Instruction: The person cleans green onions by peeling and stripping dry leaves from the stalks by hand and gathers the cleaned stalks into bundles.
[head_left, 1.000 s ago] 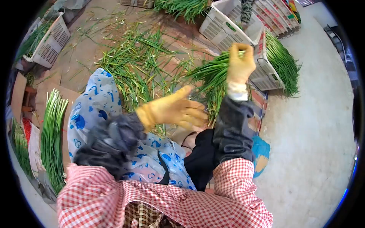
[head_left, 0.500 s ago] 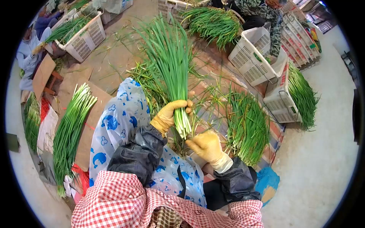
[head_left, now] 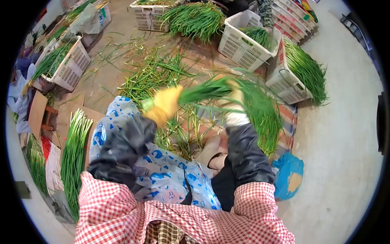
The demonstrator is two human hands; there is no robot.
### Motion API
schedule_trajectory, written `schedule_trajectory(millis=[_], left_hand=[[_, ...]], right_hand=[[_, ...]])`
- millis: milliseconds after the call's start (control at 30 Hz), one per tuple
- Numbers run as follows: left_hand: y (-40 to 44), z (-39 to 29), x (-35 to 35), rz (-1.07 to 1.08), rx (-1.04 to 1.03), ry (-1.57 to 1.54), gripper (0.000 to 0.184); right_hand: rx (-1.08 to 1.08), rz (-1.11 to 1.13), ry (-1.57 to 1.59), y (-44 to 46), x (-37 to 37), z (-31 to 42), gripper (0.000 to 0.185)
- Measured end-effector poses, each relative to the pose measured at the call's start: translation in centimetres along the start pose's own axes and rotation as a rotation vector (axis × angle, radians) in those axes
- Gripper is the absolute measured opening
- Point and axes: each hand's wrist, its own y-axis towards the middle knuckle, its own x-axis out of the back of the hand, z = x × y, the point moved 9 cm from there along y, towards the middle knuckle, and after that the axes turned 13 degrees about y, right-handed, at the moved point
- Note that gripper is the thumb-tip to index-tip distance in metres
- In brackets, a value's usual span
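Note:
My left hand (head_left: 165,105), in a yellow glove and smeared by motion, is closed around the pale stem end of a bunch of garlic chives (head_left: 203,91). The bunch lies sideways in the air, its long green leaves trailing to the right and blurring. My right hand (head_left: 233,99), in a pale yellow glove, grips the leaves farther along; its fingers are partly hidden by them. Below, loose trimmed leaves (head_left: 156,77) litter the floor. A pile of chives (head_left: 266,130) lies right of my right hand, partly behind the trailing leaves.
A neat row of chives (head_left: 76,150) rests on cardboard at my left. White crates (head_left: 248,49) with chives stand ahead, another crate (head_left: 73,67) at the left near a person's grey sleeve (head_left: 18,95). A blue bag (head_left: 288,177) sits at right; a dolphin-print plastic apron (head_left: 162,175) covers my lap.
The bunch has swung from upright to sideways, leaves now to the right. My left hand moved left and up; my right hand rose from beside the stem ends onto the leaves. The view shifted.

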Motion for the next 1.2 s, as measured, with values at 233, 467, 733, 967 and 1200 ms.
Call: schedule_trajectory(millis=[233, 467, 733, 967, 1200], left_hand=[[1.7, 7.8, 9.9, -0.154, -0.119, 0.807, 0.038], [-1.4, 3.1, 10.4, -0.191, -0.459, 0.903, 0.017], [-4.0, -3.9, 8.4, -0.087, -0.601, 0.822, 0.023], [-9.0, 2.3, 12.1, -0.393, 0.297, -0.01, 0.095], [-11.5, 4.8, 10.9, -0.557, 0.708, -1.781, 0.037]], right_hand=[[0.771, 0.132, 0.181, -2.0, 4.1, 21.5, 0.019], [0.715, 0.605, -0.879, -10.2, -13.2, 6.5, 0.054], [0.032, 0.815, -1.131, -9.7, -8.2, -13.4, 0.044], [-0.116, 0.485, -0.988, -9.3, -10.1, -11.5, 0.018], [0.626, 0.652, -1.865, -17.4, -18.5, -16.5, 0.049]])
